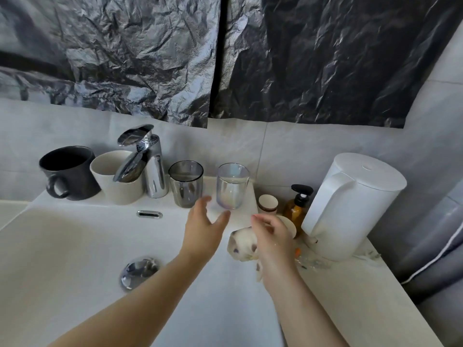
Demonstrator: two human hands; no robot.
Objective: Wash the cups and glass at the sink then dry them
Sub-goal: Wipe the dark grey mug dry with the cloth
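Note:
On the sink's back ledge stand a dark mug [69,172], a cream cup [114,177], a smoky grey glass [186,182] and a clear iridescent glass [232,185]. My left hand [204,225] hovers spread just below and between the two glasses, touching neither. My right hand [271,236] is over the sink's right rim and grips a crumpled white cloth [241,245]. The white sink basin [62,259] lies below, with its chrome drain plug [139,271].
A chrome tap [146,161] rises between the cream cup and the grey glass. Right of the glasses sit a small paper cup [268,203], an amber pump bottle [298,206] and a white electric kettle [350,204]. Small clutter lies by the kettle's base.

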